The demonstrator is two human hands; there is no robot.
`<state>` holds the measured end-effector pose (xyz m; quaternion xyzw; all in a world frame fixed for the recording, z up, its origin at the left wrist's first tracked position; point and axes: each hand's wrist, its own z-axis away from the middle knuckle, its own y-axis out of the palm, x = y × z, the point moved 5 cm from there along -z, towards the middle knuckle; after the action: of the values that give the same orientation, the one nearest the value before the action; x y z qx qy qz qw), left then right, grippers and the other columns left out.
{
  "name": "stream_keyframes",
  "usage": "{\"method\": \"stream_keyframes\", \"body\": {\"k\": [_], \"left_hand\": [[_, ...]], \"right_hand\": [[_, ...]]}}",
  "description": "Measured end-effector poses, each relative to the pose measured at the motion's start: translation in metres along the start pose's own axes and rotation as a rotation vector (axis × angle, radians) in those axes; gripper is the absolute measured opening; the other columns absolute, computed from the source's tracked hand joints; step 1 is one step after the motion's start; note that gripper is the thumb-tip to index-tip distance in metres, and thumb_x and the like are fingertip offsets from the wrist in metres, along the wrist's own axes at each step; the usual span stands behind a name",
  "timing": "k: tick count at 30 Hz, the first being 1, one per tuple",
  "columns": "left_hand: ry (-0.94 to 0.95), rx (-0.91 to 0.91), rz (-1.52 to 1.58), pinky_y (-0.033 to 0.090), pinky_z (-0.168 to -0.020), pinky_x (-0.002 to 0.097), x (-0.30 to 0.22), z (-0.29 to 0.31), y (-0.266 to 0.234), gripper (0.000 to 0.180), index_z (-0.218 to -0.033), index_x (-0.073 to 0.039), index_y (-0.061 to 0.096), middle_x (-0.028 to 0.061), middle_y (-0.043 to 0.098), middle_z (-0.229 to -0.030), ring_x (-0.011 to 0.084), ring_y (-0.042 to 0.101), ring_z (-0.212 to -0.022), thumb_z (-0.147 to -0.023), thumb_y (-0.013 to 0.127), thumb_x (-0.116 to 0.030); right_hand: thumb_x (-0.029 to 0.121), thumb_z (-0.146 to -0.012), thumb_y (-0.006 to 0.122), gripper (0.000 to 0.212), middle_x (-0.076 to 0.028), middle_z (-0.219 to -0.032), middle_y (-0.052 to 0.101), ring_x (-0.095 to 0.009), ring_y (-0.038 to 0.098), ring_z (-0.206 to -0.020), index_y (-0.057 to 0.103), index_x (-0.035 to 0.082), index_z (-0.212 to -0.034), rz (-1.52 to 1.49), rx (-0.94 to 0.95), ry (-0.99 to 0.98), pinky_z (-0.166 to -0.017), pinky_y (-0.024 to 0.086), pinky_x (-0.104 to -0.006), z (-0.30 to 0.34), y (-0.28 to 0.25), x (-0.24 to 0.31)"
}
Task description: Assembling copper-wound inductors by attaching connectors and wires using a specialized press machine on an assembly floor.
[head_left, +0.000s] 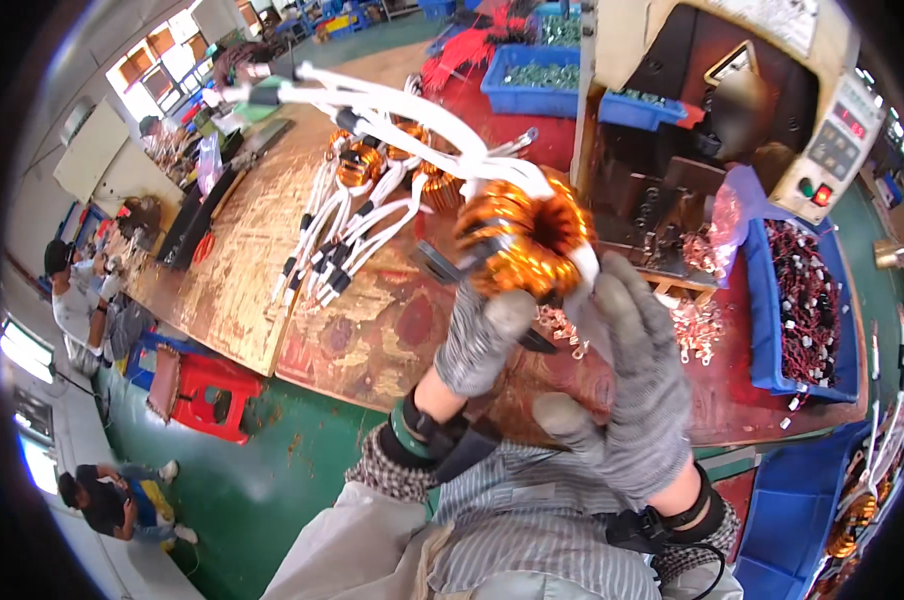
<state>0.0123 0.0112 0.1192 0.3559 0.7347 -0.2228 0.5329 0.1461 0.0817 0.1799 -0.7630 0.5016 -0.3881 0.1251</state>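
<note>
Your left hand [484,340] grips the copper-wound coil [524,262] from below, thumb against its near side, other fingers mostly hidden. Just right of it, your right hand [640,385] is spread, contact unclear. The coil looks dense, hard and slick; cup its body, not the probably flexible white leads [462,130] beyond. Farther left lie more coils [359,163].

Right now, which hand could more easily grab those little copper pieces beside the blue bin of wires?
Probably the grey-gloved right hand: it looks open and is nearer the small, shiny copper pieces. The grey-gloved left hand holds the orange, ring-shaped wire coil.
</note>
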Motion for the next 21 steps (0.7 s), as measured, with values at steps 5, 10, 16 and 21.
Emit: {"method": "stream_keyframes", "body": {"k": [5,10,16,21], "left_hand": [[0.140,-0.059,-0.196,0.043,-0.084,0.0327,-0.088,0.003,0.020,0.090,-0.132,-0.004,0.026,0.0125,0.050,-0.112,0.0240,0.053,-0.099,-0.063,0.076,-0.028],[0.638,-0.121,-1.091,0.043,-0.068,0.0416,-0.127,0.010,0.063,0.082,-0.122,0.003,0.037,0.0237,0.048,-0.096,0.0401,0.050,-0.081,-0.056,0.071,-0.032],[0.841,0.376,-0.818,0.039,-0.089,0.0410,-0.134,0.035,0.089,0.082,-0.129,-0.010,0.035,0.0180,0.037,-0.124,0.0317,0.044,-0.110,-0.060,0.074,-0.027],[0.158,0.788,-0.165,0.044,-0.082,0.0388,-0.027,-0.027,0.032,0.058,-0.124,-0.017,0.042,0.0173,0.048,-0.112,0.0318,0.052,-0.100,-0.071,0.066,-0.016]], "right_hand": [[0.035,-0.071,0.070,0.081,-0.016,-0.121,0.045,-0.023,0.045,-0.111,0.027,0.002,-0.131,-0.074,-0.125,0.019,-0.091,0.039,-0.0333,-0.005,-0.008,0.014],[0.011,-0.067,0.074,0.069,-0.007,-0.115,0.047,-0.014,0.047,-0.104,0.034,0.001,-0.123,-1.112,-0.474,0.440,-0.088,0.042,-0.0283,0.008,-0.011,0.001],[0.014,-0.064,0.077,0.069,-0.004,-0.114,0.051,-0.013,0.050,-0.100,0.041,0.003,-0.122,-1.120,-0.725,0.286,-0.088,0.043,-0.0284,0.046,-0.063,-0.012],[0.020,-0.075,0.067,0.048,-0.003,-0.106,0.056,-0.014,0.054,-0.096,0.047,0.005,-0.116,-0.714,-1.067,0.154,-0.085,0.043,-0.0293,0.109,-0.208,0.017]]}}
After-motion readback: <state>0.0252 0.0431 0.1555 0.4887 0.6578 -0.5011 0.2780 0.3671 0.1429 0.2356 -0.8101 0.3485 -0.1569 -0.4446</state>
